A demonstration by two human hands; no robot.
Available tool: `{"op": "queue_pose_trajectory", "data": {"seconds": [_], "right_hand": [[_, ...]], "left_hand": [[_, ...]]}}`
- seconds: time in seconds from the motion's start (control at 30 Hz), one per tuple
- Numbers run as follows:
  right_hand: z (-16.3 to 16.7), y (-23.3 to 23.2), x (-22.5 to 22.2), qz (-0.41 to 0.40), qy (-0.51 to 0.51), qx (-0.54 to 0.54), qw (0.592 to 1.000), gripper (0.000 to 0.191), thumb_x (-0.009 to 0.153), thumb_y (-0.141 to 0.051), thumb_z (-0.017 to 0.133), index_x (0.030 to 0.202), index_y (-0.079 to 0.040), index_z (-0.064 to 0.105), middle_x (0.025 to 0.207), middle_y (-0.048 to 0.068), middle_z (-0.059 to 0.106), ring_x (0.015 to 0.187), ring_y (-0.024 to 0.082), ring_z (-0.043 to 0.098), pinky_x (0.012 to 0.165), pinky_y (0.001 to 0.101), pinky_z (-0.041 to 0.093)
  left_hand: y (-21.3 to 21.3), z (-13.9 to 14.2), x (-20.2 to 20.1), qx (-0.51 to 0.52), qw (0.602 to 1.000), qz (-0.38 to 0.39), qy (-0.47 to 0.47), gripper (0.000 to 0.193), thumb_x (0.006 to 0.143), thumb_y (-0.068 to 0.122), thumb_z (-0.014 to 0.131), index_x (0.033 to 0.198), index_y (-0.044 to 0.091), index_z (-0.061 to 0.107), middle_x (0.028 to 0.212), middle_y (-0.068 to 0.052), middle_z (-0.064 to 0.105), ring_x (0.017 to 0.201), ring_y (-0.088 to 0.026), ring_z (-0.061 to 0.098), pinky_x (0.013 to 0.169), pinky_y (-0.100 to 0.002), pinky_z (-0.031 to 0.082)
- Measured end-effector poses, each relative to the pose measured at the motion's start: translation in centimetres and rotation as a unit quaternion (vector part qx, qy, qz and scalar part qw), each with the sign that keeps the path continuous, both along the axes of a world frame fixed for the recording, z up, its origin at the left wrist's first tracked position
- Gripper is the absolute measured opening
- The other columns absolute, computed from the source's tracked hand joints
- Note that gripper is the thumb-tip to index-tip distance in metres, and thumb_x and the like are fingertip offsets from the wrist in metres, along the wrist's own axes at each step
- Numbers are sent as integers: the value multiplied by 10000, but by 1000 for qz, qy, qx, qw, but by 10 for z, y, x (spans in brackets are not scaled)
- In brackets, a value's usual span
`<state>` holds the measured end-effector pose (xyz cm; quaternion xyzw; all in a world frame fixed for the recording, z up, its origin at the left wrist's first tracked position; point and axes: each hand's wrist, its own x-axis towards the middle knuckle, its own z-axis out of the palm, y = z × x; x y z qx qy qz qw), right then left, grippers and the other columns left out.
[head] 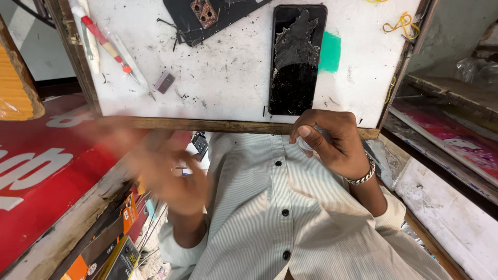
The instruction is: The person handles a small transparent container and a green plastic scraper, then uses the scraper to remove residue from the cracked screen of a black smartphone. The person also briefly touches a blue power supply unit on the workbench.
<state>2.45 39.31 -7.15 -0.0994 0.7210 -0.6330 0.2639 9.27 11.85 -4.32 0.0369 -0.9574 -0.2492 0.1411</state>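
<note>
Closest to me is my pale striped shirt [290, 218], buttons down its front. My right hand [332, 142] sits just below the desk [228, 72] edge, its grip closed around a small clear object [307, 144], too hidden to name. My left hand [161, 168] is a blur; I cannot tell its grip. On the desk lies a phone [295, 59] with shattered glass, with a screwdriver [106, 46], tweezers [132, 67] and yellow rubber bands [402, 25] well apart.

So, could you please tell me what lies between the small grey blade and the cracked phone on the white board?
In the head view, only bare, speckled white board separates the grey blade from the cracked phone.
</note>
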Motion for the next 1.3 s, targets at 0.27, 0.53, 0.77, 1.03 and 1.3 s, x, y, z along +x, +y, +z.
{"op": "queue_pose_trajectory", "data": {"seconds": [0.27,0.53,0.77,1.03,1.3], "right_hand": [[9,8,1,71,123,139,980,110,1002,-137,696,974,-38,734,845,79,725,684,174,696,633,279,538],[2,21,-14,88,17,67,994,249,784,-182,848,984,-54,771,856,44,787,574,94,627,495,261,434],[-2,14,-1,63,48,8,997,286,993,-117,708,1220,4,583,974,86,737,849,158,716,734,281,569],[11,6,5,113,-48,91,988,331,977,-188,626,1257,-23,562,751,60,774,666,206,787,643,324,607],[16,9,-5,141,66,70,985,193,917,-132,638,1062,-18,694,862,138,755,734,277,760,704,357,593]], "left_hand": [[57,-4,-55,234,871,-342,-262,159,1027,145,627,1086,-1,650,856,-160,722,819,-340,725,700,-429,542],[57,-71,-25,857,310,-246,-331,374,1147,313,485,1027,24,689,691,-102,632,425,-57,373,415,-219,289],[81,-72,-7,925,309,-93,-201,364,1135,242,488,1347,-16,633,1052,-157,753,392,-39,338,394,-220,277],[71,-41,-22,733,663,-56,-139,439,1129,296,520,1444,0,594,1287,-183,746,478,-54,456,452,-227,368],[64,-30,-45,108,944,-309,35,223,1004,81,708,1204,-12,677,1055,-110,711,722,-178,649,639,-323,509]]}}
